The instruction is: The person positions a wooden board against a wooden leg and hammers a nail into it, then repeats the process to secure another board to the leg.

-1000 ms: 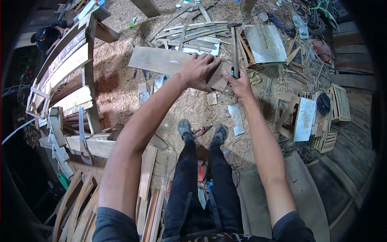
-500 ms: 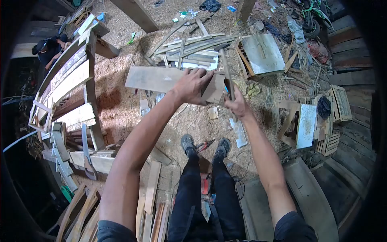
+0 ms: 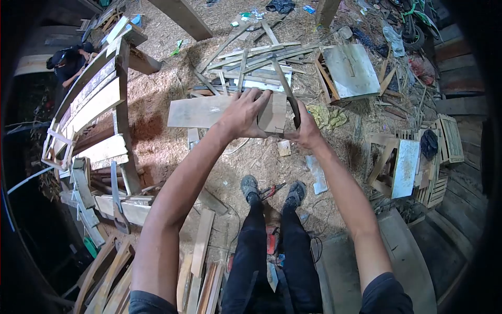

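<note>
My left hand (image 3: 244,112) is closed over a flat wooden board (image 3: 196,112), its fingers over the far edge and the thumb toward the near edge. The board lies crosswise in front of me, held above the floor. At the board's right end, my right hand (image 3: 306,127) grips a long thin tool (image 3: 284,81) with a dark handle part; it looks like a saw, seen nearly edge-on. The tool slants away toward the far side, beside the board's end. The fingers of my right hand are partly hidden.
Wood strips (image 3: 256,63) lie beyond the board. A box with a pale top (image 3: 350,70) stands far right, a broken crate (image 3: 405,167) nearer. Left are a curved wooden frame (image 3: 121,104) and a handsaw (image 3: 116,193). A person (image 3: 70,63) crouches far left.
The long tool has tilted, its far end moving left. The board has turned slightly and sits more level. The whole view has shifted a little.
</note>
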A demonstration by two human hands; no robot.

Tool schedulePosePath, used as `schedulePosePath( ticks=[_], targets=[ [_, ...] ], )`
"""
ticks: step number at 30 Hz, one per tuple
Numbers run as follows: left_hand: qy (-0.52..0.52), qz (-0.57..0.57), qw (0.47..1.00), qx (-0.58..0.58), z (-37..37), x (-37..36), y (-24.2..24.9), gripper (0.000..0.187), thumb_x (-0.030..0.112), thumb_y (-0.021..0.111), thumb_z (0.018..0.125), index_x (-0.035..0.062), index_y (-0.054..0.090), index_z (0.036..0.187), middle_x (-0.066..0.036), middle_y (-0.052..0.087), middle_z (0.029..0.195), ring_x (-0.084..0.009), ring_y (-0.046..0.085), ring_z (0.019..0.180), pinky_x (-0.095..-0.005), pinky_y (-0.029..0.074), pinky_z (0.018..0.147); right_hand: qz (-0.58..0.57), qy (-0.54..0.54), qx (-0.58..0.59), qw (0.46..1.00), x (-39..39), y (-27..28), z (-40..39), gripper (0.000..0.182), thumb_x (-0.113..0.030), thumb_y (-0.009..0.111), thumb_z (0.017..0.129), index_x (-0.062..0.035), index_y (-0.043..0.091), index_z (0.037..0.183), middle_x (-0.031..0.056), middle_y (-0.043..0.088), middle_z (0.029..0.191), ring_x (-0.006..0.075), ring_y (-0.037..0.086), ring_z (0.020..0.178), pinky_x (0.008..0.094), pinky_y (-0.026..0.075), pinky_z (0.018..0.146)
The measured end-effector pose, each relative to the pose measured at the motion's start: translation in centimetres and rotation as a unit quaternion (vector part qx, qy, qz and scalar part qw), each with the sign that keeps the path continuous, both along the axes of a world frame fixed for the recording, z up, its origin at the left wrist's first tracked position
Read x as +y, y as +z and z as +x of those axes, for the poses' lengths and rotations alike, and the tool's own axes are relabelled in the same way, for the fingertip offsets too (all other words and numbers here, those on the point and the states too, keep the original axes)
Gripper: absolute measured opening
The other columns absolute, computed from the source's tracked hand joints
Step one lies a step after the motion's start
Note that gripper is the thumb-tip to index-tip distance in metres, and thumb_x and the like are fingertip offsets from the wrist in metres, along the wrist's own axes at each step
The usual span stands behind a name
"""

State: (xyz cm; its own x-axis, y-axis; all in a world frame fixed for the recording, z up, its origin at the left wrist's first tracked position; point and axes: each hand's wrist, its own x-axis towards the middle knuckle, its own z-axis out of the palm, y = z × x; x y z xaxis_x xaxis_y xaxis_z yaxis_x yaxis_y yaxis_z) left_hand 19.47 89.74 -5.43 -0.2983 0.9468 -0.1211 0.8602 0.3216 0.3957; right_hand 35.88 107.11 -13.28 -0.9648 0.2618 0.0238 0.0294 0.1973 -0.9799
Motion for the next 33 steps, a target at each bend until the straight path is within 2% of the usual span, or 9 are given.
schedulePosePath(
  ticks=[4, 11, 14, 17, 23, 29, 33],
  targets=[
    [-0.002, 0.032, 0.999, 0.023, -0.4, -1.0, -0.1, 0.124, 0.055, 0.090, 0.049, 0.0028, 0.038, 0.149, -0.021, 0.051, 0.130, -0.0394, 0.051, 0.120, -0.0505, 0.037, 0.103, 0.023, 0.038, -0.064, 0.997, 0.8, 0.9, -0.6, 0.119, -0.045, 0.097, 0.053, -0.0031, 0.036, 0.147, 0.0172, 0.059, 0.134, 0.0292, 0.058, 0.125, 0.0394, 0.047, 0.105],
    [0.039, 0.021, 0.999, 0.022, -1.1, -1.0, 0.5, 0.117, 0.056, 0.088, 0.051, 0.0033, 0.043, 0.146, -0.020, 0.052, 0.123, -0.0367, 0.050, 0.120, -0.0505, 0.038, 0.100, 0.056, 0.059, -0.025, 0.996, 2.2, 0.3, -1.8, 0.115, -0.051, 0.095, 0.056, -0.0049, 0.040, 0.146, 0.0167, 0.060, 0.134, 0.0283, 0.059, 0.124, 0.0392, 0.046, 0.105],
    [0.029, 0.029, 0.999, 0.030, -1.1, -0.8, 0.3, 0.116, 0.055, 0.088, 0.051, 0.0034, 0.044, 0.145, -0.019, 0.052, 0.121, -0.0360, 0.051, 0.117, -0.0491, 0.039, 0.098, 0.039, 0.072, -0.058, 0.995, 2.3, 1.0, -2.0, 0.116, -0.052, 0.095, 0.056, -0.0041, 0.039, 0.146, 0.0170, 0.059, 0.134, 0.0279, 0.058, 0.125, 0.0387, 0.046, 0.106],
    [0.033, 0.013, 0.999, 0.034, -0.9, -0.2, 0.4, 0.115, 0.054, 0.088, 0.051, 0.0038, 0.044, 0.145, -0.018, 0.053, 0.121, -0.0356, 0.052, 0.116, -0.0477, 0.039, 0.096, 0.025, 0.065, -0.027, 0.997, 2.2, 0.1, -2.2, 0.115, -0.050, 0.094, 0.058, -0.0038, 0.038, 0.147, 0.0168, 0.059, 0.134, 0.0276, 0.058, 0.125, 0.0384, 0.046, 0.106],
    [0.023, 0.013, 0.998, 0.051, -1.2, 0.4, 0.2, 0.114, 0.053, 0.088, 0.052, 0.0043, 0.044, 0.145, -0.018, 0.054, 0.119, -0.0349, 0.054, 0.113, -0.0457, 0.039, 0.095, 0.013, 0.051, -0.002, 0.999, 2.5, -1.0, -2.2, 0.108, -0.036, 0.094, 0.059, -0.0032, 0.039, 0.146, 0.0164, 0.058, 0.135, 0.0272, 0.056, 0.127, 0.0378, 0.044, 0.108],
    [0.017, -0.012, 0.998, 0.052, -1.1, 1.0, 0.6, 0.116, 0.055, 0.087, 0.052, 0.0045, 0.042, 0.147, -0.018, 0.054, 0.121, -0.0346, 0.053, 0.114, -0.0451, 0.039, 0.096, -0.030, 0.018, -0.008, 0.999, 2.1, -0.4, -1.6, 0.113, -0.023, 0.095, 0.057, -0.0028, 0.032, 0.149, 0.0168, 0.053, 0.139, 0.0260, 0.053, 0.128, 0.0369, 0.042, 0.110],
    [0.019, -0.026, 0.998, 0.063, -0.3, 1.7, 0.6, 0.118, 0.058, 0.087, 0.053, 0.0040, 0.040, 0.147, -0.018, 0.053, 0.123, -0.0351, 0.053, 0.114, -0.0469, 0.039, 0.096, -0.040, 0.026, 0.000, 0.999, 2.5, -1.7, -1.2, 0.118, -0.025, 0.098, 0.056, -0.0017, 0.029, 0.149, 0.0165, 0.053, 0.139, 0.0247, 0.052, 0.128, 0.0363, 0.041, 0.111]
  ],
)
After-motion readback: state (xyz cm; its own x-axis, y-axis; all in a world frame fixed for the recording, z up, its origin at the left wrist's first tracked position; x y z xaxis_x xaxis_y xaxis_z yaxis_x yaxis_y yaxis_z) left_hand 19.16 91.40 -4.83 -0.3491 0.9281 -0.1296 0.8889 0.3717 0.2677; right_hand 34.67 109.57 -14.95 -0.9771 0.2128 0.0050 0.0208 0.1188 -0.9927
